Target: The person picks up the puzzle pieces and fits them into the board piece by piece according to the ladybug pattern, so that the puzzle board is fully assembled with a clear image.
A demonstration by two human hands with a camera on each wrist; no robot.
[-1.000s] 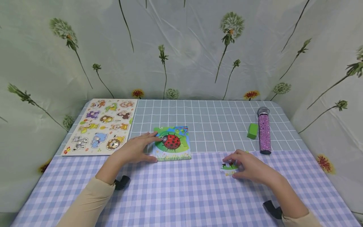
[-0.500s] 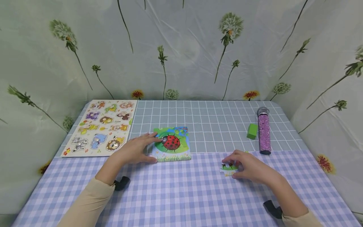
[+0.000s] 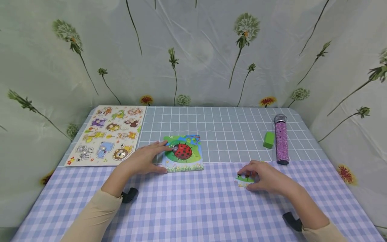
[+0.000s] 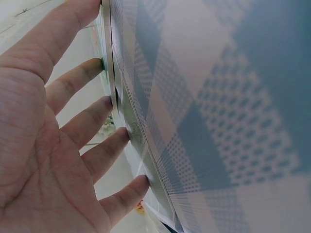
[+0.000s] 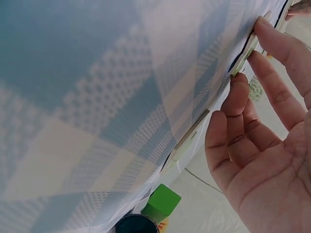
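Observation:
A square ladybug jigsaw puzzle (image 3: 183,152) lies in the middle of the table, at the seam between grey grid and checked cloth. My left hand (image 3: 145,158) rests on its left side, fingers spread over the top and thumb at the near left corner. In the left wrist view the fingers (image 4: 99,119) look fairly straight. To the right, my right hand (image 3: 267,177) pinches a small green and white puzzle piece (image 3: 244,180) by its edges, low at the cloth. A second flat piece (image 5: 187,141) lies beneath that hand, mostly hidden in the head view.
An animal peg board (image 3: 109,134) lies at the back left. Towards the right stand a green block (image 3: 268,139) and a pink glittery microphone (image 3: 282,139) lying lengthwise. A flowered curtain (image 3: 199,53) closes off the back and sides.
The small puzzle piece has turned slightly in my right hand's fingers. My left hand and the ladybug puzzle have stayed in place.

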